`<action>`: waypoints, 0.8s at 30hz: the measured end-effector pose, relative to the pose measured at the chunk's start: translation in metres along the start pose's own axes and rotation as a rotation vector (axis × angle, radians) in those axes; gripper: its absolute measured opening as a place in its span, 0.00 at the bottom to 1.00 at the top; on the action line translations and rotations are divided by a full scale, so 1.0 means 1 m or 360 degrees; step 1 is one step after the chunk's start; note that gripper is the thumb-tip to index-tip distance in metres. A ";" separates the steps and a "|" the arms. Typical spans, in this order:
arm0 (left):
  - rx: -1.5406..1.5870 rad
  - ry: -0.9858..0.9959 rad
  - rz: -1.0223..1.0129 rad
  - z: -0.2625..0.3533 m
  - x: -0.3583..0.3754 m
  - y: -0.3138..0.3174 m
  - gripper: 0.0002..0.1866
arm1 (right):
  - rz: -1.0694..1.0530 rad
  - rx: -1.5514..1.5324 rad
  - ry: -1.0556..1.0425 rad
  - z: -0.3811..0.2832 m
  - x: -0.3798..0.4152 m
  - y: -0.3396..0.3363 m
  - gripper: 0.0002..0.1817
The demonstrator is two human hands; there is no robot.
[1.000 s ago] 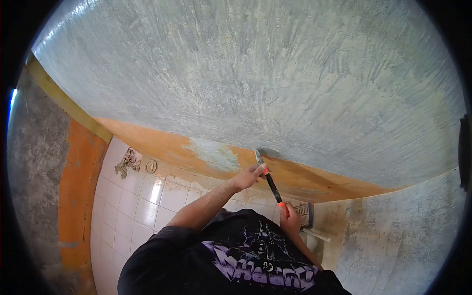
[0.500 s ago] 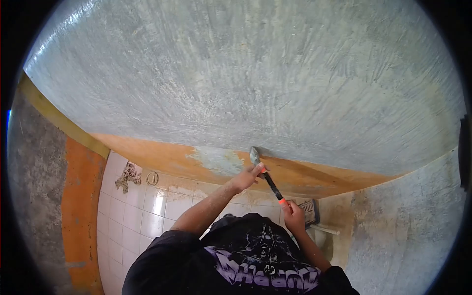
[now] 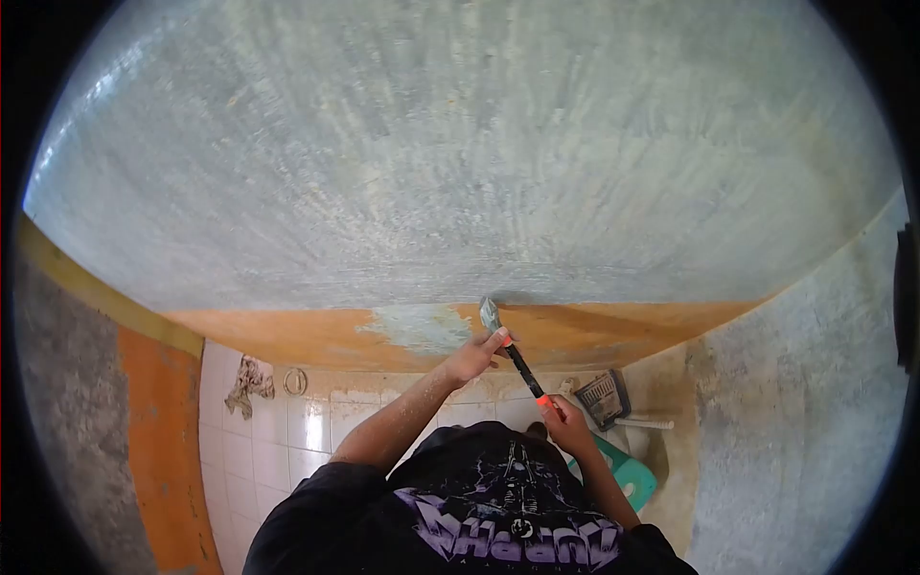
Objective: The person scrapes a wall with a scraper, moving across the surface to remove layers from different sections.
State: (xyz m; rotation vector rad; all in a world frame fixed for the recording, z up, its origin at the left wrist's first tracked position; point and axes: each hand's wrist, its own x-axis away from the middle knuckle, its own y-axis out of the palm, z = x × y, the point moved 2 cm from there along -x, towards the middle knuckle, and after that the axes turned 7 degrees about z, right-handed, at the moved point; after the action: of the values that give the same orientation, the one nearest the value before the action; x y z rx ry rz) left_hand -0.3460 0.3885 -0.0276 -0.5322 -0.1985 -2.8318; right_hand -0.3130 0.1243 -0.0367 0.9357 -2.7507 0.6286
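Note:
I hold a long-handled scraper [image 3: 522, 369], with a black shaft, orange bands and a grey, dusty head, in both hands. My left hand [image 3: 476, 356] is closed around the upper orange band, just below the head. Lower down, my right hand [image 3: 565, 424] grips the orange end of the handle. The head touches or nearly touches the wall [image 3: 460, 211] where its bare grey upper surface meets a band of orange paint [image 3: 613, 331]. A pale patch without paint [image 3: 417, 329] lies left of the head.
A crumpled cloth [image 3: 251, 381] and a ring-shaped object [image 3: 295, 382] are on the tiled floor [image 3: 311, 431] at left. To the right are a dark, slatted crate [image 3: 604, 398], a pale pipe [image 3: 644, 423] and a green container [image 3: 630, 476]. Side walls stand left and right.
The view has tilted and shifted, exposing more of the green container. Both hands keep their hold on the scraper, whose head appears slightly lower and further left in the picture.

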 end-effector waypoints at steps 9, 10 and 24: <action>-0.0115 -0.0007 -0.0145 -0.005 -0.004 0.061 0.28 | -0.0033 -0.0270 0.0175 0.052 0.021 -0.040 0.16; -0.0131 0.0009 -0.0181 -0.001 -0.005 0.072 0.28 | -0.0043 -0.0278 0.0188 0.054 0.023 -0.051 0.16; 0.1708 0.0301 0.0051 0.015 -0.057 0.275 0.33 | -0.0408 -0.0447 0.0110 0.082 0.007 -0.220 0.17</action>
State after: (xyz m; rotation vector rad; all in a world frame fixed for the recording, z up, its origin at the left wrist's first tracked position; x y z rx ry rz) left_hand -0.2150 0.1403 -0.0112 -0.0152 -1.4935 -2.2416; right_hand -0.1858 -0.0726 -0.0342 1.1447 -2.5118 0.2203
